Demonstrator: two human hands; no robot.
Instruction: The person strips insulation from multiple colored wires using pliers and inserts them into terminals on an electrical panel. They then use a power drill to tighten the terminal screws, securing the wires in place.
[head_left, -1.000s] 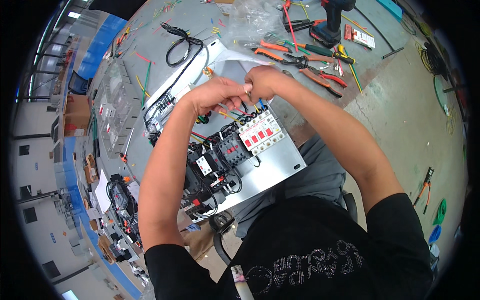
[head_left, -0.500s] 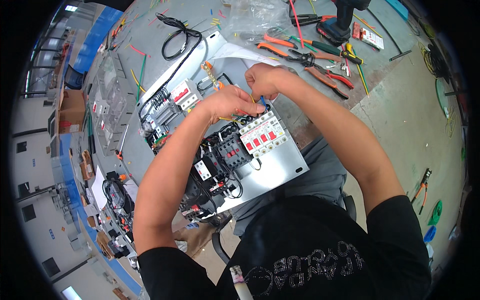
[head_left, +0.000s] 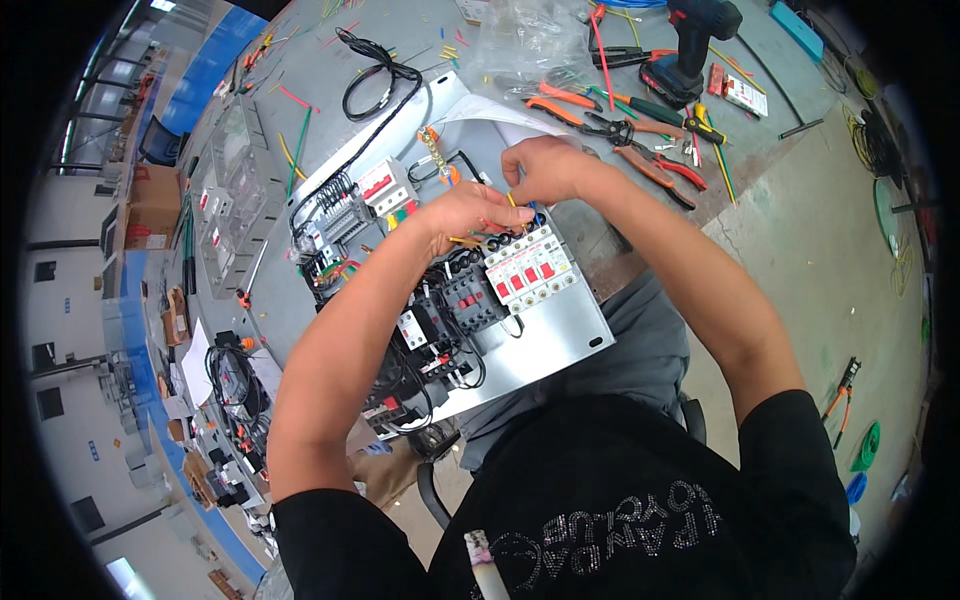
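Observation:
A metal mounting plate (head_left: 560, 328) fitted with electrical parts lies tilted across the table edge and my lap. My left hand (head_left: 468, 212) is closed in a pinch on thin coloured wires just above the row of circuit breakers (head_left: 528, 270) with red switches. Close beside it my right hand (head_left: 550, 170) is curled, its fingertips together at a yellow wire (head_left: 511, 200). A blue wire end (head_left: 536, 213) shows by the breakers' upper edge. Left of the breakers sit a dark contactor (head_left: 470, 300) and black wiring. The exact grip of the fingertips is partly hidden.
Beyond the plate lie pliers (head_left: 650, 168), a wire stripper (head_left: 608, 127), a screwdriver (head_left: 703, 125) and a cordless drill (head_left: 685, 50). A coiled black cable (head_left: 375, 75) rests at the plate's far end. Clear plastic covers (head_left: 235, 200) stand to the left.
The blue wire sits lower, close to the breakers' top edge. My right hand has shifted slightly right and down, while my left stays at the wires. The whole view has moved a little.

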